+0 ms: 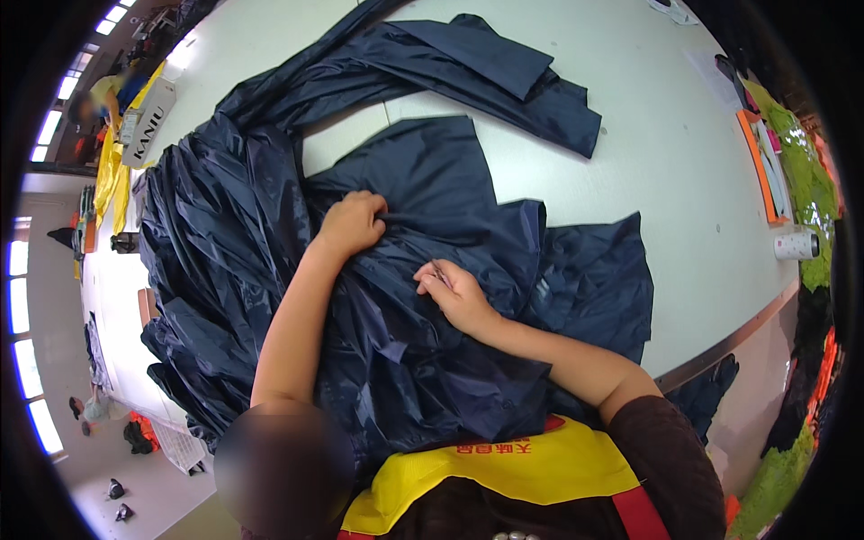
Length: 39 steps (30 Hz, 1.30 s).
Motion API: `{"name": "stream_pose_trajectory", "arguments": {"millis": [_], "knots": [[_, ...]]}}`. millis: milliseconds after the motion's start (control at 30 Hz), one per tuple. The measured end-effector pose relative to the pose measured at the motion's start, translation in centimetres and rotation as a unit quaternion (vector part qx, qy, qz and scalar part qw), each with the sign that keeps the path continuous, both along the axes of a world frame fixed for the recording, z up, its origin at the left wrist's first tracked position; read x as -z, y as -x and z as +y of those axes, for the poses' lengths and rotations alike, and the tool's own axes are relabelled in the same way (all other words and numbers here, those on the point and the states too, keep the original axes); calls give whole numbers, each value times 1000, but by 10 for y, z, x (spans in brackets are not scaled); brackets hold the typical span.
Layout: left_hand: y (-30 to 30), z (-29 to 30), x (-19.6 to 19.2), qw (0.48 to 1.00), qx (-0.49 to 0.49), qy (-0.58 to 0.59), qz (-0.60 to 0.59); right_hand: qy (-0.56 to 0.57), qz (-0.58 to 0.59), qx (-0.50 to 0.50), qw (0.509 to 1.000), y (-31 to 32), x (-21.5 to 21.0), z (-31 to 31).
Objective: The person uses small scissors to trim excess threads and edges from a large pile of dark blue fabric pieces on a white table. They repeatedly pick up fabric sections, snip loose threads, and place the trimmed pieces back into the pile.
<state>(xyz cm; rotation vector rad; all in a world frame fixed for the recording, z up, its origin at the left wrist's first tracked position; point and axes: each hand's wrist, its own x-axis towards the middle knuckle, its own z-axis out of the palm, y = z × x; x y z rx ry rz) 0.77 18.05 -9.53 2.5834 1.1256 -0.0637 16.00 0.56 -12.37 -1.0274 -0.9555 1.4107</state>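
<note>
Your left hand (353, 223) is clenching a fold of the navy fabric (432, 180) that is lying spread across the white counter (666, 153), while your right hand (453, 292) is pinching a thin metal tool (439, 273) against the cloth.

A white box (148, 121) with dark letters lies at the far left of the table. A small white roll (796, 245) with a label lies at the right edge.

Both hands (396, 256) rest on fabric (432, 180) spread across the table (666, 135), a cup (796, 245) far right.
</note>
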Motion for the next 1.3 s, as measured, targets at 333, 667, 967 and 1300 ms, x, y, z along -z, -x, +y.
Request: {"name": "stream_pose_trajectory", "arguments": {"millis": [333,667,967,1300], "knots": [[-5,-6,1,997,6,-14,-80,115,-558,147,808,-113,-28,111],[-32,-21,1,838,-238,293,-394,-92,-239,120,959,-93,-28,91],[-12,-102,-77,874,-302,30,-380,-354,-515,-133,769,-29,-60,7],[32,-137,-42,575,-406,170,-690,-345,-343,33,873,-7,-99,10]]}}
